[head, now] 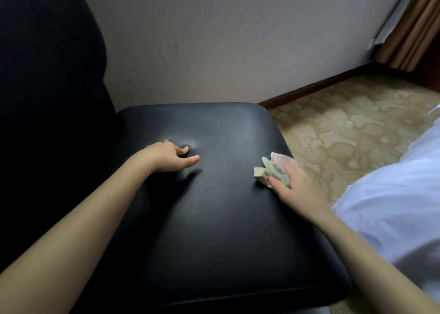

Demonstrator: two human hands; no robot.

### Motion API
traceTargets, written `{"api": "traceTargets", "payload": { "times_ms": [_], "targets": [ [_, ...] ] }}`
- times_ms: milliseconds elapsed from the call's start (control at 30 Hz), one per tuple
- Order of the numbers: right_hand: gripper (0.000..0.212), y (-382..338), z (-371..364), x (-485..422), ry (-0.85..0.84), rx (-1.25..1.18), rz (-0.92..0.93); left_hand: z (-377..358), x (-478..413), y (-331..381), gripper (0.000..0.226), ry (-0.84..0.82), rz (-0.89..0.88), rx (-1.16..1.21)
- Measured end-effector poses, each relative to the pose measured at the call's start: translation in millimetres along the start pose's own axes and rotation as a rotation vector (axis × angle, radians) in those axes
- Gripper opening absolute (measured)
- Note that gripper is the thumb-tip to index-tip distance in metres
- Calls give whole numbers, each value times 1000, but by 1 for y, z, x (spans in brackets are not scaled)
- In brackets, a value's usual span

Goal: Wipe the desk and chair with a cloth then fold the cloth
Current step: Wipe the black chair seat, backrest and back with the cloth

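One crumpled cloth (273,172) (pale green), glossy chair (226,218)

So all we really get of the person here is arms and hands. The left forearm (83,218) is bare the whole way from the frame edge to the wrist. The right forearm (371,256) is the same, bare as far as we can follow it. The left hand (170,155) and right hand (295,187) are bare too. The fingers (190,160) look slim, and the thumbnails seem short and plain, though it's a bit blurry. Next to the right arm we see a big bunch of white fabric (392,182) with soft folds and a bluish cast. We honestly can't tell if it's a loose shirt they're wearing or something else.
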State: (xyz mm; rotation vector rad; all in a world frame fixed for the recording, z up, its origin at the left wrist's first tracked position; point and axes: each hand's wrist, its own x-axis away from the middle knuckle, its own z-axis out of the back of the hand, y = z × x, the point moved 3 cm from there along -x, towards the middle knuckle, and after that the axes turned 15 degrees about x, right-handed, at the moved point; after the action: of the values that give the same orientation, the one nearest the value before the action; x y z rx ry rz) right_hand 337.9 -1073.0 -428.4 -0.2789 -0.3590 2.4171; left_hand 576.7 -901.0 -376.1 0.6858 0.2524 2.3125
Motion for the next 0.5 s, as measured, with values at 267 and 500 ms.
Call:
{"api": "traceTargets", "payload": {
  "times_ms": [267,500],
  "targets": [
    [45,-80,-11,79,18,198,647,8,-11,-9,60,-47,-135,7],
    [44,-28,0,-62,-104,154,369,10,-18,-10,58,-12,-189,-49]
  ]
}}
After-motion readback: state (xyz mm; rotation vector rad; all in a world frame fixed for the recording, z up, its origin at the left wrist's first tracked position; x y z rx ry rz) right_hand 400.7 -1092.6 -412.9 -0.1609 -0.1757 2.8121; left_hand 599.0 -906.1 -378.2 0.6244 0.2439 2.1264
